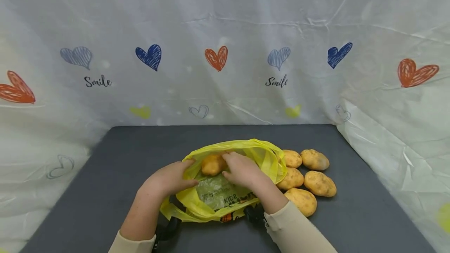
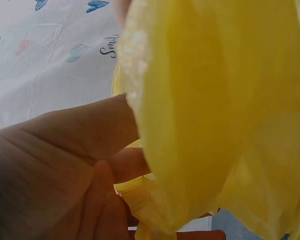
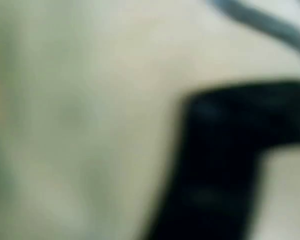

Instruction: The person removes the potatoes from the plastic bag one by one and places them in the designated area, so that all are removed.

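Observation:
A yellow plastic bag (image 1: 191, 204) with dark print lies on the table, its mouth spread toward the person. Inside the opening is a potato (image 1: 212, 166). My right hand (image 1: 243, 171) reaches into the bag and holds the potato by its right side, thumb below and fingers above. At the left rim, my left hand (image 1: 169, 179) grips the bag's edge between thumb and fingers. In the left wrist view the yellow plastic (image 2: 200, 100) hangs in front of that hand's fingers and hides their tips. The right wrist view is a close blur with a dark strap-like shape.
Several potatoes (image 1: 320, 184) lie grouped on the dark grey table (image 1: 147, 143) just right of the bag, a few partly behind its edge. A white sheet (image 1: 242, 100) printed with hearts rises behind the table and along both sides.

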`<action>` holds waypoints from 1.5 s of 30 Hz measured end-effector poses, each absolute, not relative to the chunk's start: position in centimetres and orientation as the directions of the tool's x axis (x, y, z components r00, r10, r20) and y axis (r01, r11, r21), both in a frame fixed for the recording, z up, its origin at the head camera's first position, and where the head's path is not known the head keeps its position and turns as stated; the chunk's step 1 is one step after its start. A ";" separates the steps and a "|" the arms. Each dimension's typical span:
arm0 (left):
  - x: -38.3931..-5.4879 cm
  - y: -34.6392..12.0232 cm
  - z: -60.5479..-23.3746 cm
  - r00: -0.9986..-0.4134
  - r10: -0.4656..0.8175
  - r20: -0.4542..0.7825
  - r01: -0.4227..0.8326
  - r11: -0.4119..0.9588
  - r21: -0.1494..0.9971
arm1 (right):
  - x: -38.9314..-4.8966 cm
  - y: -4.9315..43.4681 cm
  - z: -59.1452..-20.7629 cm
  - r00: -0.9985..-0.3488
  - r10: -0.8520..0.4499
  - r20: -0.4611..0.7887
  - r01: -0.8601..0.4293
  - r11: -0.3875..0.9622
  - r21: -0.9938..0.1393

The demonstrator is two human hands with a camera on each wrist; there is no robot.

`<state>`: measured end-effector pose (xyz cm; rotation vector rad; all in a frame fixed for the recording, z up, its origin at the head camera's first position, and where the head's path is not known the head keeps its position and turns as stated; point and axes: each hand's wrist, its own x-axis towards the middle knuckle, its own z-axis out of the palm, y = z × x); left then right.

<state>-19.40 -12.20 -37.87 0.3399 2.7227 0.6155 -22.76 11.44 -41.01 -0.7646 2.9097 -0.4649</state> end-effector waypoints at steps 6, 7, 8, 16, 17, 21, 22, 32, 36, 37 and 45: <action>-19.7 -11.4 -37.5 -0.914 0.314 -0.258 0.177 0.879 0.443 | -23.4 11.9 -41.8 -0.898 -0.439 0.025 -0.418 0.835 -0.359; -19.7 -11.3 -37.5 -0.913 0.316 -0.257 0.180 0.879 0.441 | -23.5 11.9 -41.9 -0.903 -0.428 0.029 -0.409 0.838 -0.360; -19.8 -11.2 -37.4 -0.913 0.317 -0.257 0.182 0.880 0.439 | -23.5 11.9 -41.9 -0.906 -0.421 0.036 -0.405 0.841 -0.358; -19.9 -10.7 -37.0 -0.911 0.314 -0.266 0.179 0.884 0.431 | -23.9 12.4 -41.3 -0.898 -0.433 0.085 -0.435 0.837 -0.333; -20.0 -10.6 -37.0 -0.911 0.315 -0.267 0.180 0.884 0.431 | -23.8 12.5 -41.1 -0.896 -0.435 0.089 -0.439 0.836 -0.328; -20.1 -10.4 -37.2 -0.909 0.316 -0.271 0.176 0.882 0.437 | -23.2 13.4 -40.0 -0.895 -0.429 0.125 -0.445 0.830 -0.337; -20.1 -10.4 -37.4 -0.910 0.315 -0.269 0.176 0.882 0.437 | -23.0 13.6 -39.8 -0.894 -0.429 0.134 -0.448 0.827 -0.340; -20.0 -10.9 -37.6 -0.914 0.302 -0.271 0.175 0.896 0.408 | -19.0 16.2 -37.6 -0.869 -0.447 0.213 -0.495 0.779 -0.385; -19.9 -11.2 -37.7 -0.912 0.308 -0.273 0.177 0.892 0.415 | -17.4 20.0 -37.0 -0.889 -0.403 0.216 -0.457 0.786 -0.416; -19.8 -11.3 -37.7 -0.911 0.308 -0.275 0.175 0.891 0.418 | -17.0 21.0 -36.8 -0.897 -0.390 0.209 -0.442 0.786 -0.431; -19.4 -12.1 -37.9 -0.910 0.310 -0.274 0.173 0.887 0.429 | -15.1 28.5 -35.1 -0.931 -0.314 0.187 -0.365 0.796 -0.482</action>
